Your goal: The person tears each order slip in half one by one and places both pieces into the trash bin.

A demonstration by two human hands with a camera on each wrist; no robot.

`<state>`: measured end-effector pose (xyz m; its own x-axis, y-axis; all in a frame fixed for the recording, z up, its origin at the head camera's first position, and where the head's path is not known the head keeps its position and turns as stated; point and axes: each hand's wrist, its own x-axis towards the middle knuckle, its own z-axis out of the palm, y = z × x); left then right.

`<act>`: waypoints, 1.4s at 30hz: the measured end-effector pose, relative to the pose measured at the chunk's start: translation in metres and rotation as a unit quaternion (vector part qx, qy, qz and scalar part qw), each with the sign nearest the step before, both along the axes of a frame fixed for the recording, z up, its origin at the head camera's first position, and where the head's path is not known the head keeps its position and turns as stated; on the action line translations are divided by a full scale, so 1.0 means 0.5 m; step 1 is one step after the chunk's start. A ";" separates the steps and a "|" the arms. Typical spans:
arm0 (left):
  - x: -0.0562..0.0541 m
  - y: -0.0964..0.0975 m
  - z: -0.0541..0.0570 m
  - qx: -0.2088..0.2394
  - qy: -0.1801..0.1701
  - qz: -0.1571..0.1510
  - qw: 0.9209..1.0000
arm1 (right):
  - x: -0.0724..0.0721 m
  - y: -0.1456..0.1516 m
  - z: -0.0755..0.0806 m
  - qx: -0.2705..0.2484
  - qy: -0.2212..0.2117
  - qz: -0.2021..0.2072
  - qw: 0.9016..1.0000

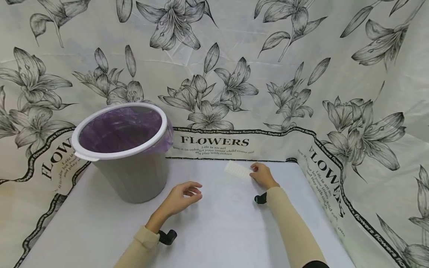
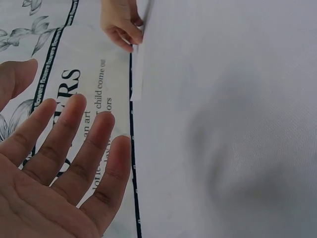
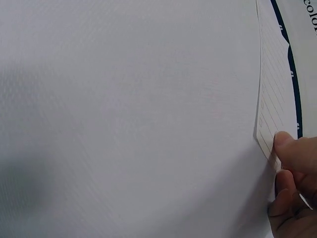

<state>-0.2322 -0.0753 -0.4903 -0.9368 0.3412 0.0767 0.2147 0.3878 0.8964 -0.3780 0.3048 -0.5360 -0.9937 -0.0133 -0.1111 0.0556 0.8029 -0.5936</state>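
A small cream sheet of lined paper is near the far edge of the white table. My right hand pinches its right end between thumb and fingers. The right wrist view shows ruled lines along the paper, with the thumb on its near corner. My left hand hovers over the table with relaxed fingers, holding nothing. Its palm and spread fingers fill the lower left of the left wrist view.
A grey waste bin with a white rim and a purple bag liner stands on the left of the table. Flower-printed cloth hangs behind and at the sides, lettered along its lower border.
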 end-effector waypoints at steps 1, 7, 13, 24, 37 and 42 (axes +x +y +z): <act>0.000 0.000 -0.001 0.001 0.000 -0.001 1.000 | 0.000 0.000 0.002 0.001 -0.001 -0.005 1.000; -0.001 0.003 -0.005 -0.001 0.003 -0.005 1.000 | 0.002 0.000 0.005 0.003 0.005 -0.022 1.000; 0.002 0.006 -0.004 -0.004 0.000 -0.010 1.000 | 0.005 -0.002 -0.003 0.007 0.017 -0.009 1.000; 0.002 0.008 -0.013 -0.004 0.003 -0.022 1.000 | -0.006 -0.020 0.008 0.013 -0.013 0.027 0.999; -0.005 0.006 -0.023 -0.007 0.013 -0.017 1.000 | 0.028 -0.098 0.020 -0.016 -0.003 0.109 0.994; -0.002 0.005 -0.024 -0.006 0.012 -0.013 1.000 | 0.040 -0.134 0.021 -0.036 0.003 0.151 0.988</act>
